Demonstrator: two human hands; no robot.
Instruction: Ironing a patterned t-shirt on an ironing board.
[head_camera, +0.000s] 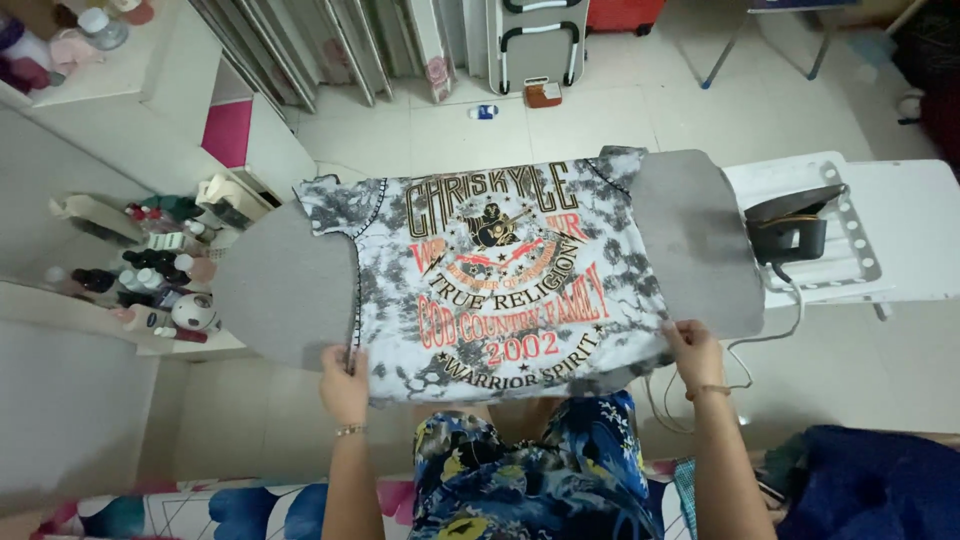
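Left hand (344, 385) pinches the near edge of the T-shirt (490, 280) at lower centre-left of the frame, fingers closed on the fabric. Right hand (693, 353) grips the same edge at lower centre-right, also closed on cloth. T-shirt is grey-white tie-dye with an orange and black print, spread flat across the grey ironing board (280, 290), which runs left to right through the middle of the frame. Shirt covers the board's centre; bare board shows on both sides. Black iron (790, 228) sits on the white rest (900, 230) at right, apart from the shirt, its cord (790, 325) hanging down past the board's end. Shelf with bottles (150, 275) at left. White tiled floor (600, 110) beyond. Dark blue cloth (870, 480) at lower right.
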